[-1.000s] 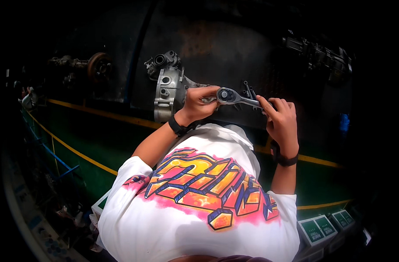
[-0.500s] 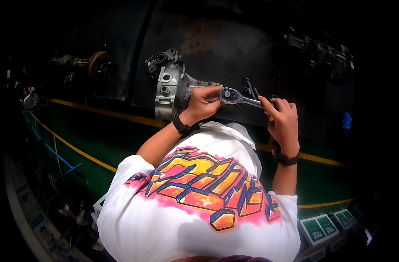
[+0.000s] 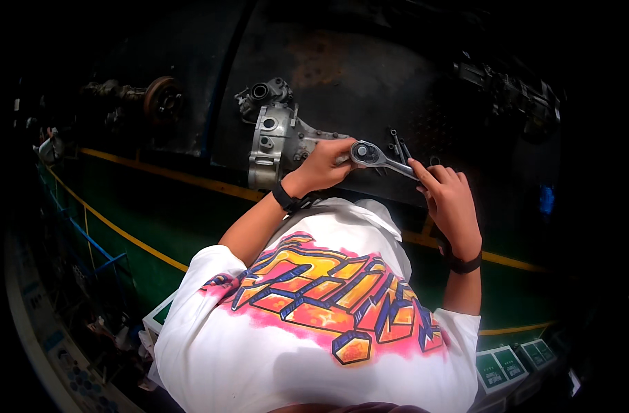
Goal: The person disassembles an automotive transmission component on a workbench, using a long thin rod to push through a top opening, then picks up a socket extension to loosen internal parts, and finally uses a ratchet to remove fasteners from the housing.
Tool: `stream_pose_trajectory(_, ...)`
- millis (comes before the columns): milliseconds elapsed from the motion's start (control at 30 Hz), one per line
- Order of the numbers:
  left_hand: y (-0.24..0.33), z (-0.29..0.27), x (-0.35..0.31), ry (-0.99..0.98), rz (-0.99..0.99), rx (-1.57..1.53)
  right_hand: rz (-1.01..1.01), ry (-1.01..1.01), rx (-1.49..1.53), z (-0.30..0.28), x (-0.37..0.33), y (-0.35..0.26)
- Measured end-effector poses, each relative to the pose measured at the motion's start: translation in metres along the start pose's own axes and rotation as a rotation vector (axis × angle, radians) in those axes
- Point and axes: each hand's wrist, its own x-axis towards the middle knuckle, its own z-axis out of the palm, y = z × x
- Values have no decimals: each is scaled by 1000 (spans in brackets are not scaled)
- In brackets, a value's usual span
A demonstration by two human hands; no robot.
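Observation:
A silver ratchet wrench lies across the right end of a grey cast-metal housing that rests on a dark workbench. My left hand is closed around the housing's end, right under the ratchet's round head. My right hand grips the ratchet's handle at its far end, fingers curled over it. Both wrists wear dark bands. My white shirt with a pink and orange print fills the lower middle.
A rusty brake disc on an axle part lies on the bench to the left. Dark machine parts sit at the upper right. Yellow lines cross the green floor. Green-faced boxes stand at the lower right.
Both hands stay on the ratchet and housing. The ratchet head and hands have shifted only slightly to the right and down in the picture.

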Motion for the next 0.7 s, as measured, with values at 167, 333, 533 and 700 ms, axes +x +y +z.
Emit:
stream_pose_trajectory(167,12,3,4,-166,30,-30,-114,239,-63,22,45,42)
stream_pose_trajectory(333,3,10,2,-101,85,4,-148,246,-50,11,47,42)
stream_pose_trajectory(533,-5,2,2,137,89,4,-24,-266,277,-28,5,-12)
stream_pose_trajectory(700,-7,-5,3,19,28,-34,4,-372,402,-35,10,-13)
